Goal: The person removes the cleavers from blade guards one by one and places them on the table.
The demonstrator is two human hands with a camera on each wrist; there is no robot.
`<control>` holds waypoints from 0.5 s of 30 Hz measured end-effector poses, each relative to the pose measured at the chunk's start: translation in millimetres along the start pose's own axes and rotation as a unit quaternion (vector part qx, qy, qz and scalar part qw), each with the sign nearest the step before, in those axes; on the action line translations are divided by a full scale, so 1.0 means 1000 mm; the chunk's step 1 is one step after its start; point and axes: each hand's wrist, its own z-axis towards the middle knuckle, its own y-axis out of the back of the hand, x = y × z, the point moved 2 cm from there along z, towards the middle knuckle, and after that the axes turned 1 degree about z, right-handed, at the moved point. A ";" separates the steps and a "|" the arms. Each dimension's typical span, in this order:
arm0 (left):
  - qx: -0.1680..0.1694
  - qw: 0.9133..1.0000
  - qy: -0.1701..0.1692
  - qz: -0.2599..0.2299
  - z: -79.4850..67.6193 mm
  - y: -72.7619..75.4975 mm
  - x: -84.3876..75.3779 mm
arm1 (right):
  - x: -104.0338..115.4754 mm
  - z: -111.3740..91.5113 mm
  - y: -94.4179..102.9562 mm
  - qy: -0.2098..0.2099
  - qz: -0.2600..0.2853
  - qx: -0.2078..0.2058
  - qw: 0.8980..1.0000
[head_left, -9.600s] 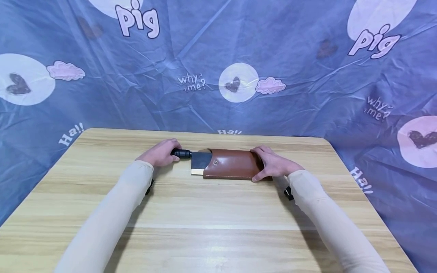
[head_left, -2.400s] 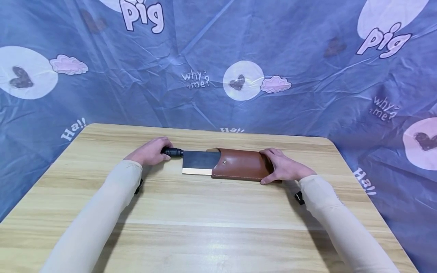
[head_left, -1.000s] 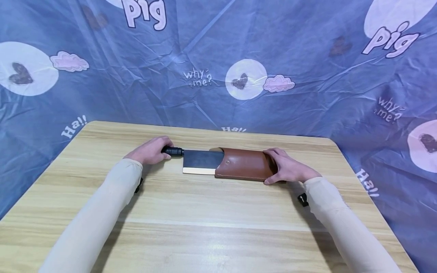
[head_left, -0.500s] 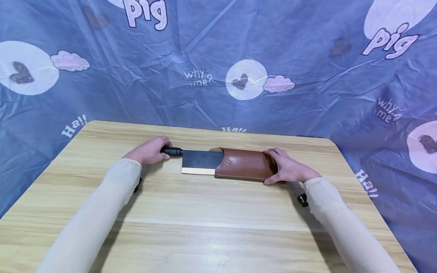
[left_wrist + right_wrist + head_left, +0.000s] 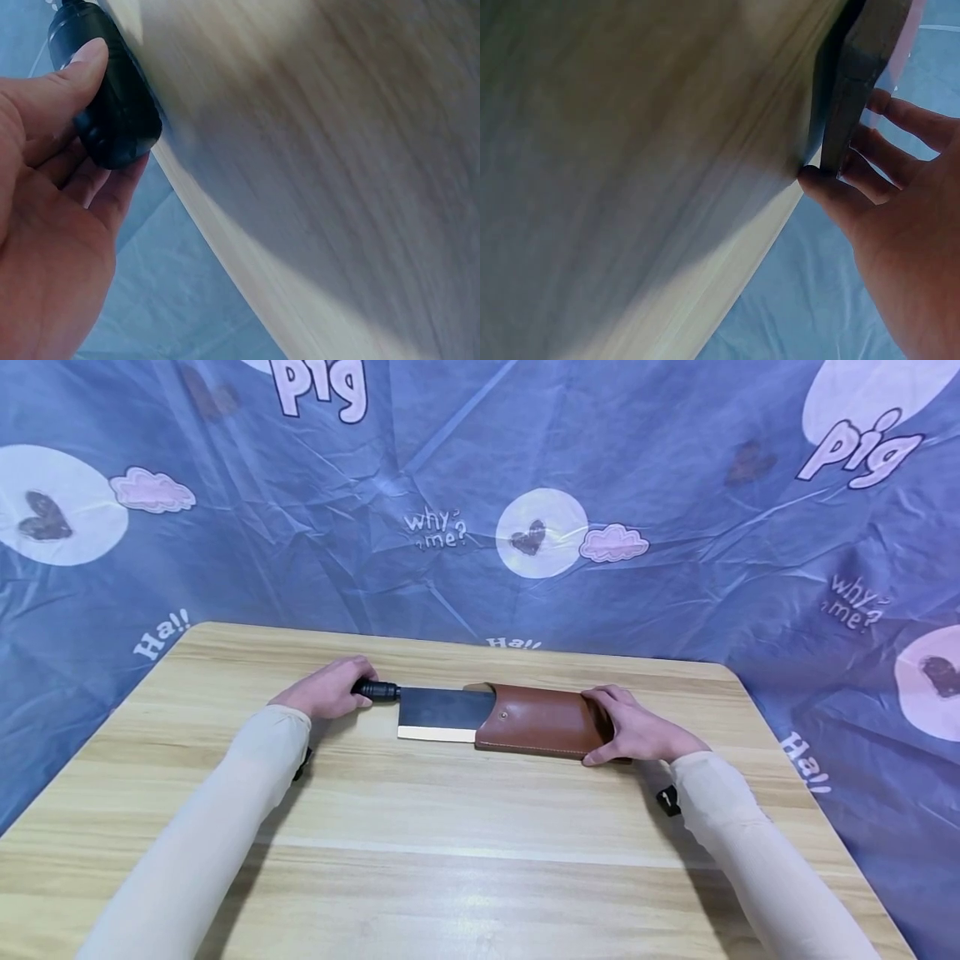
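Observation:
A cleaver [image 5: 442, 708] lies flat on the table, its dark blade and bright cutting edge partly inside a brown leather sheath [image 5: 543, 718]. Roughly the blade's left part shows; the rest is hidden in the leather. My left hand [image 5: 330, 687] grips the black handle [image 5: 112, 97], with the thumb along one side and the fingers curled under it in the left wrist view. My right hand [image 5: 633, 727] holds the sheath's right end, thumb at its near edge and fingers at the far edge. In the right wrist view the right hand's fingers and thumb bracket the sheath end [image 5: 851, 97].
The pale wooden table [image 5: 450, 827] stretches in front of the sleeves. Its back edge runs just beyond the cleaver and sheath. A wrinkled blue printed cloth [image 5: 300, 577] hangs behind and to the sides.
More of the blade shows outside the sheath than before, mostly drawn out several seconds ago and only slightly in the last second. The sheath and right hand have shifted right, the handle left.

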 end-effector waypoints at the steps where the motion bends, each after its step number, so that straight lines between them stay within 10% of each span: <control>1: 0.001 1.000 0.000 0.000 0.000 0.000 0.000 | 0.000 0.000 0.000 0.000 0.001 0.000 1.000; 15: 0.003 1.000 0.008 0.000 0.000 0.000 -0.002 | -0.002 0.000 -0.001 -0.003 0.003 0.004 1.000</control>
